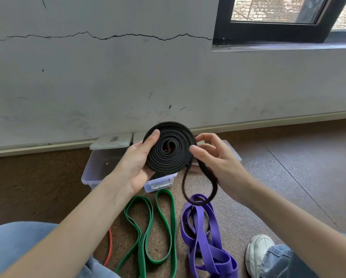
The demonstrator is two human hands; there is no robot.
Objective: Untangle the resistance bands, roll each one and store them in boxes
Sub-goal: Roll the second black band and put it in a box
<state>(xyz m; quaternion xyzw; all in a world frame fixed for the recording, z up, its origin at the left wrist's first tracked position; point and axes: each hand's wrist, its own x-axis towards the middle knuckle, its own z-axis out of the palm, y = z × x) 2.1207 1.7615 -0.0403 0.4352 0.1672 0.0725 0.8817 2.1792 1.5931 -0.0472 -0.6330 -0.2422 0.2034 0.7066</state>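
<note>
Mostly coiled black band [169,147], tail dangling.

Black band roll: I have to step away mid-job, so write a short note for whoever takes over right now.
Left hand holds the black band coil flat. Right hand pinches its rim; a loose tail hangs unrolled.
Green band, purple band and an orange band lie unrolled on the floor.
Clear boxes stand open by the wall; contents unclear.
Left: finish the black roll, box it, roll the rest.
</note>
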